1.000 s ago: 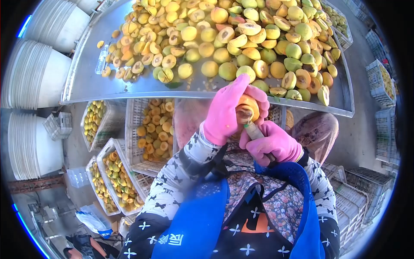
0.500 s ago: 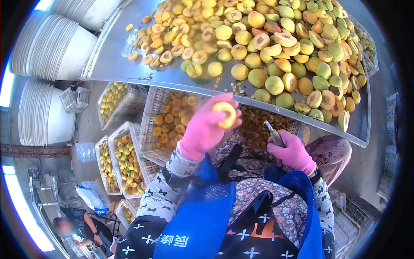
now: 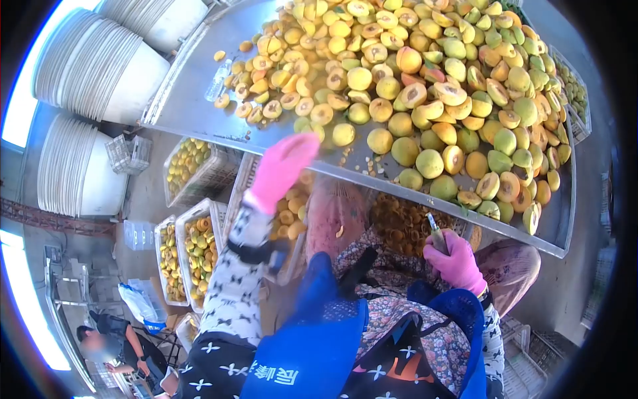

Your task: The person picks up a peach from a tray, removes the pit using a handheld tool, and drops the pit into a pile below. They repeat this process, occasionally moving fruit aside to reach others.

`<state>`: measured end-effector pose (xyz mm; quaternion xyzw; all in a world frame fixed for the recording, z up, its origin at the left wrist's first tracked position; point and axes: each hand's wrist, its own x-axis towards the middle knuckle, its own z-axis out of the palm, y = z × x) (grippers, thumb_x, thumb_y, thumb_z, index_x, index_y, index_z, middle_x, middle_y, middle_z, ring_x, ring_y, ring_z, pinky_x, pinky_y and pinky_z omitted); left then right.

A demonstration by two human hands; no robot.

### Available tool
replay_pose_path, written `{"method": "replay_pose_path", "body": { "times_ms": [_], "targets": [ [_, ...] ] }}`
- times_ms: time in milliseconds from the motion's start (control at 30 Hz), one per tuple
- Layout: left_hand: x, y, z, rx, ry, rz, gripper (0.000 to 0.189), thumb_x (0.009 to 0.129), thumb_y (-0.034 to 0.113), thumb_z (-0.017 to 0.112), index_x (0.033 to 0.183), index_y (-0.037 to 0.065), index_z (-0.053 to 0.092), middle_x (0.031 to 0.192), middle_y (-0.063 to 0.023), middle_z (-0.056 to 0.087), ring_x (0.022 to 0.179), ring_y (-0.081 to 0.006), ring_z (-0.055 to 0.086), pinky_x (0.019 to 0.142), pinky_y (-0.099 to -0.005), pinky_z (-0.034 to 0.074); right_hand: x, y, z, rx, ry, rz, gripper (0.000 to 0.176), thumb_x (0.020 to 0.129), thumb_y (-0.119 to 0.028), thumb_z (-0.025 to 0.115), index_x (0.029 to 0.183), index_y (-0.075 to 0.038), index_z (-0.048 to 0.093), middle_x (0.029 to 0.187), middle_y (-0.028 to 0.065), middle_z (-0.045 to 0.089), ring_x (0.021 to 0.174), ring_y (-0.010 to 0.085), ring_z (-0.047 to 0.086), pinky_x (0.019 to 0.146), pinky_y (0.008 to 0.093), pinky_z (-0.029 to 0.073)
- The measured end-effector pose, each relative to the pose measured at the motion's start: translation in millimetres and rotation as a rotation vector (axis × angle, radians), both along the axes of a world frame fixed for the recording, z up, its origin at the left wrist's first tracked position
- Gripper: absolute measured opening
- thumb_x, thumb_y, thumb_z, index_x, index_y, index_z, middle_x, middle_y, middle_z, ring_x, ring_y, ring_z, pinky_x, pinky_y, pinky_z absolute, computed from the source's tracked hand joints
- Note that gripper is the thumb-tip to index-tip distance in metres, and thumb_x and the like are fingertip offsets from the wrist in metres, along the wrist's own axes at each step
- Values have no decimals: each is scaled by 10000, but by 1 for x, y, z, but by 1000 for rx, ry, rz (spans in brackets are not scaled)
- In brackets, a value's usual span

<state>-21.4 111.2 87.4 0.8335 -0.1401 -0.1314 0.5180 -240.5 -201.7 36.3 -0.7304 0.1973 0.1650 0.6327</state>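
My left hand [image 3: 286,169], in a pink glove, is over the table's near edge, above a crate of fruit halves [image 3: 289,213]. Its fingers are blurred and I see no fruit in it. My right hand [image 3: 456,265], also gloved in pink, is closed around a small pitting tool [image 3: 434,229] with a metal tip pointing up. Beyond both hands, whole and halved yellow-green fruits [image 3: 428,163] are heaped on the metal table [image 3: 199,110]. Below its edge a container of brown pits or scraps [image 3: 399,219] sits between the knees.
Crates of fruit [image 3: 199,249] stand on the floor at the left, with stacked white tubs [image 3: 100,66] behind. A plastic bottle [image 3: 218,80] lies on the table. Another person [image 3: 129,346] is at the lower left. Empty crates [image 3: 522,352] are at the lower right.
My left hand has moved left; the fruit half it held is no longer visible. My right hand still holds the tool, slightly lower. The view has shifted a little.
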Motion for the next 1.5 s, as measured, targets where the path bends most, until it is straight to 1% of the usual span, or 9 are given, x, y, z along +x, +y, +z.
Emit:
{"method": "replay_pose_path", "body": {
  "times_ms": [67, 233, 333, 467, 567, 933, 1133, 1233, 1500],
  "targets": [
    [22, -51, -11, 105, 13, 69, 474, 947, 341, 642, 1276, 3, 599, 1148, -86, 680, 1013, -176, 650, 843, -323, 520, -6, -2, -17, -69, -113, -1, 209, 852, -196, 693, 906, -13, 609, 692, 39, 592, 591, 118, 541, 568, 296, 455],
    [75, -84, -105, 1028, -570, -68, 557, 859, 256, 719, 1324, 13, 534, 1093, -98, 659, 911, -188, 663, 728, -318, 532, -18, 4, 9, -173, -88, -20, 269, 857, -234, 717, 1018, -31, 644, 796, 95, 669, 740, 165, 652, 683, 339, 510],
    [66, -70, -89, 5, 176, -10, 561, 876, 261, 681, 1351, 25, 500, 1126, -107, 637, 971, -220, 647, 788, -356, 529, -13, 1, 32, -122, 42, -35, 282, 849, -232, 719, 1029, -28, 644, 812, 122, 680, 766, 210, 676, 698, 363, 515],
    [10, -86, -51, -970, 418, -241, 402, 930, 209, 580, 1300, 60, 535, 1246, -159, 602, 1096, -290, 607, 897, -458, 530, 2, 8, 31, -326, -450, -16, 324, 833, -210, 733, 1079, -33, 619, 854, 191, 656, 752, 361, 660, 679, 425, 517],
    [-42, -124, -17, -1269, 655, -132, 336, 944, 205, 568, 1254, 76, 553, 1292, -196, 580, 1139, -339, 586, 954, -489, 509, 24, 21, 40, -455, -747, -87, 345, 832, -189, 740, 1101, -35, 588, 859, 192, 649, 769, 381, 653, 672, 452, 520],
    [-94, -175, 12, -1189, 780, -140, 262, 1004, 217, 530, 1155, 6, 564, 1108, -165, 602, 1025, -299, 598, 936, -440, 492, 22, 13, 50, -1082, -729, 26, 225, 876, -236, 643, 990, -90, 516, 826, 93, 596, 709, 292, 626, 632, 429, 480],
    [-109, -177, 10, -1000, 439, -193, 212, 972, 141, 578, 1136, 7, 567, 1046, -126, 613, 972, -245, 609, 888, -365, 501, 20, 11, 39, -1179, -719, 96, 210, 878, -236, 628, 985, -95, 515, 787, 76, 587, 688, 253, 637, 623, 407, 476],
    [-110, -176, 6, -1048, 674, -104, 213, 940, 83, 610, 1136, 6, 577, 1009, -111, 624, 939, -230, 619, 856, -352, 514, 16, 6, 37, -1167, -710, 189, 227, 871, -226, 627, 1002, -74, 521, 802, 95, 603, 683, 277, 640, 607, 412, 486],
    [-117, -181, 18, -948, 432, -10, 226, 930, 75, 596, 1148, 18, 579, 972, -115, 650, 931, -231, 646, 868, -357, 543, 16, 39, 30, -525, -757, -42, 290, 867, -182, 667, 1026, 21, 532, 704, 196, 620, 663, 393, 639, 573, 479, 490]
  ]
}}
